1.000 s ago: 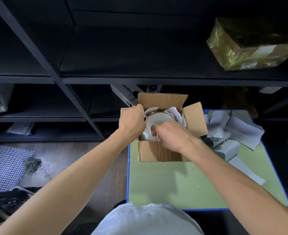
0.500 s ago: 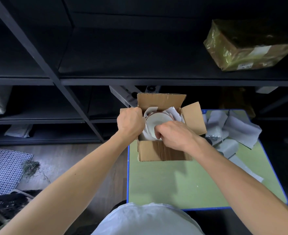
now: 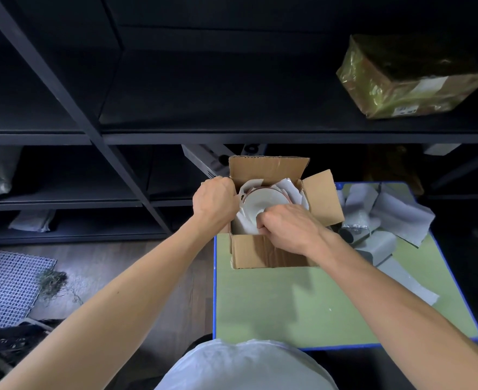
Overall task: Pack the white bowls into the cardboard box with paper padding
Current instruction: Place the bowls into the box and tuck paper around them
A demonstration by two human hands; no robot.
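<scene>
Two hands at the cardboard box (image 3: 271,251): your left hand (image 3: 215,204) grips its side edge, your right hand (image 3: 288,226) pinches paper padding (image 3: 246,223) beside the white bowl (image 3: 263,201) inside. Green table (image 3: 288,305) underneath, loose sheets (image 3: 401,215) right of that hand, dark shelves (image 3: 232,94) beyond.

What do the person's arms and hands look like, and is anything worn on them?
Both arms are bare up to the frame edge: no sleeves show. The left hand and the right hand carry no gloves, and no ring, watch or bracelet is visible. A white garment covers the torso.
</scene>
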